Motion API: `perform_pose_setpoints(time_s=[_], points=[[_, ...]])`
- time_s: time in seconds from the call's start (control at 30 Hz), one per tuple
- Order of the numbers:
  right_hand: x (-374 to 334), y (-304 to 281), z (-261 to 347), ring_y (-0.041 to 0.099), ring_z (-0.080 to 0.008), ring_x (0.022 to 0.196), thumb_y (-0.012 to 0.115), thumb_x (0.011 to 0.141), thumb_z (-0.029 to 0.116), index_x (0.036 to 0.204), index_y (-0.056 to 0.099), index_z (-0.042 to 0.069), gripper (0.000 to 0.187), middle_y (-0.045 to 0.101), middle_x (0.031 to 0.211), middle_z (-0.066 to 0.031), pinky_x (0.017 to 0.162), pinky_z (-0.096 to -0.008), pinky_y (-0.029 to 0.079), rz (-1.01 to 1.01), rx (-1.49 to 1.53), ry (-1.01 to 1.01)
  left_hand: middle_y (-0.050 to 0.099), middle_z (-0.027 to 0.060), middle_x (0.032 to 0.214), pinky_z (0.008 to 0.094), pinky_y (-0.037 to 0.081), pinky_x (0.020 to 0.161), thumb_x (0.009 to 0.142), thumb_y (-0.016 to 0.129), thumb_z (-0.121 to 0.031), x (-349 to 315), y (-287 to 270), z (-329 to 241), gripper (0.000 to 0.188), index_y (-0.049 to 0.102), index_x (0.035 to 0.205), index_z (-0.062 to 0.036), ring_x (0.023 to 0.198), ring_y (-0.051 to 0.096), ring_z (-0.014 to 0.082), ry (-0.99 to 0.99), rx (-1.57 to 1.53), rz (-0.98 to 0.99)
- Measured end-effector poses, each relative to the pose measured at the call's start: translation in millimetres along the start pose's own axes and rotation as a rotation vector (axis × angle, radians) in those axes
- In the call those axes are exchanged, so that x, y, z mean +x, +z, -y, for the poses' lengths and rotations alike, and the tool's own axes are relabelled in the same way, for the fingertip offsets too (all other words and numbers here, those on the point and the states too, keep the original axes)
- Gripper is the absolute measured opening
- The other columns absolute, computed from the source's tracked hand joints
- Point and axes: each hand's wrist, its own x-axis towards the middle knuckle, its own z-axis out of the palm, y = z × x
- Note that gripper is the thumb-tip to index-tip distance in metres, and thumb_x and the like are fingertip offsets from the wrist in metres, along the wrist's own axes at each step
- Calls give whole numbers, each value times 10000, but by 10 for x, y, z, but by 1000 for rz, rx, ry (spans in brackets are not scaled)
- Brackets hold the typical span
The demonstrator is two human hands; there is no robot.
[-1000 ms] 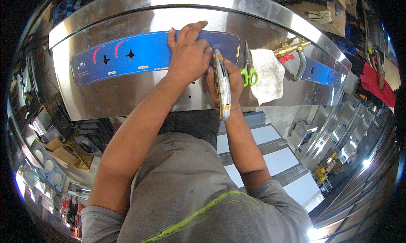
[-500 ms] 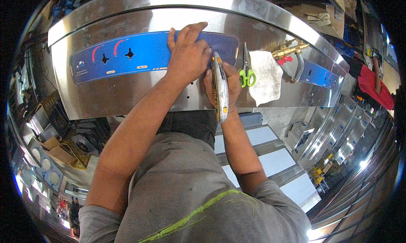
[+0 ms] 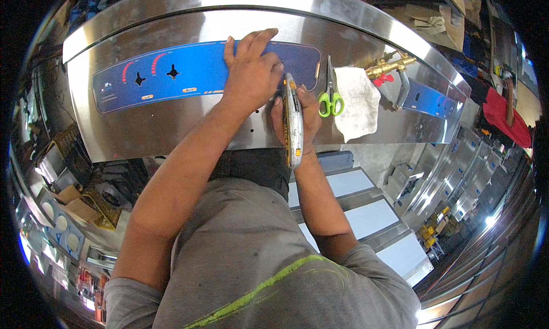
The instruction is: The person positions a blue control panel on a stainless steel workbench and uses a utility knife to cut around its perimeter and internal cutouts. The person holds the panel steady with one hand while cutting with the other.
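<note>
A long blue control-panel decal (image 3: 209, 63) with red dial marks and cut-out holes lies along the stainless steel front (image 3: 171, 126). My left hand (image 3: 251, 74) presses down on its right half, some fingers stretched toward the far edge and others bent. My right hand (image 3: 309, 114) is closed round a utility knife (image 3: 294, 123) with a white and yellow body. The knife's front end reaches the decal's lower edge beside my left fingers; its blade tip cannot be made out. Just right of that hand lie green-handled scissors (image 3: 330, 103) and a white cloth (image 3: 357, 106).
A brass valve (image 3: 392, 67) with a red handle sits right of the cloth, near a second blue decal (image 3: 429, 102). White-topped steel units (image 3: 366, 214) stand below on the right. A person in red (image 3: 506, 117) is at the far right.
The knife and my right hand have shifted slightly left and nearer upright. My left hand keeps its place on the decal, and the whole view has drifted a little.
</note>
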Motion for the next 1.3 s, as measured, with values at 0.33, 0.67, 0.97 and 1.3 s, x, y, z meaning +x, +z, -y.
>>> perform_pose_setpoints(time_s=[0.33,0.67,0.97,1.3], points=[[-20,30,6,691,-445,897,754,850,110,1169,528,-13,409,657,972,-225,965,-535,554,-39,61,52,498,34,1510,650,148,1192,843,722,-226,8,-2,-3,127,734,864,-102,1427,398,290,-14,9,15],[-61,20,-47,711,-334,922,804,827,131,1163,539,-43,462,665,1018,-226,937,-448,564,-21,21,26,477,26,1534,640,130,1201,874,715,-248,0,23,47,148,754,906,-108,1447,372,305,2,28,36],[-68,40,-100,710,-308,859,799,842,182,1150,530,-44,467,665,983,-208,847,-405,584,-63,40,26,414,14,1590,671,93,1209,905,700,-250,2,-102,146,149,788,948,-137,1491,310,292,78,8,158],[-69,26,-37,690,-390,853,774,838,156,1187,529,6,452,647,968,-192,919,-490,570,-64,132,149,418,29,1589,678,98,1206,912,691,-257,18,-128,118,164,788,932,-127,1492,311,301,75,31,174]])
